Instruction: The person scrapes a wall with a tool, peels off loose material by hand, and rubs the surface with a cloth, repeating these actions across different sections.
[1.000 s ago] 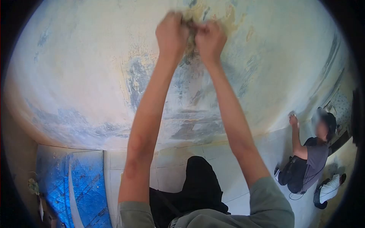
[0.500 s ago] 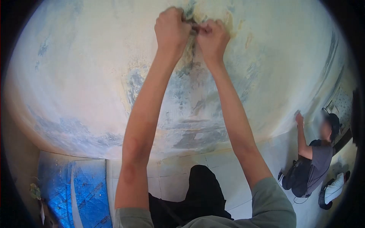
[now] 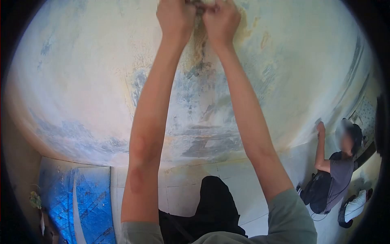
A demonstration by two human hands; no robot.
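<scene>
Wall (image 3: 101, 77): pale, patchy, blue-grey scuffs (image 3: 199, 145) low, ochre-brown streak (image 3: 198, 45) at upper middle.
Dark item (image 3: 199, 5): small, blurred, at the wall's upper middle; contact unclear.
Left hand (image 3: 175, 19): clenched on the dark item's left end.
Right hand (image 3: 222, 22): clenched on its right end.

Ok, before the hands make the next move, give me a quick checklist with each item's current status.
1. Grip: ok; the left hand and right hand look closed on a small dark object between them.
2. Full view of the grip: not ok; the picture's top edge crops it.
3. What the small dark object is: cannot tell; mostly hidden.
4. Even wall: not ok; blotched grey and yellowish.
5. Co-worker away from both hands: ok; low down, well off to the right.
6. Pressure on the wall: cannot tell.
</scene>
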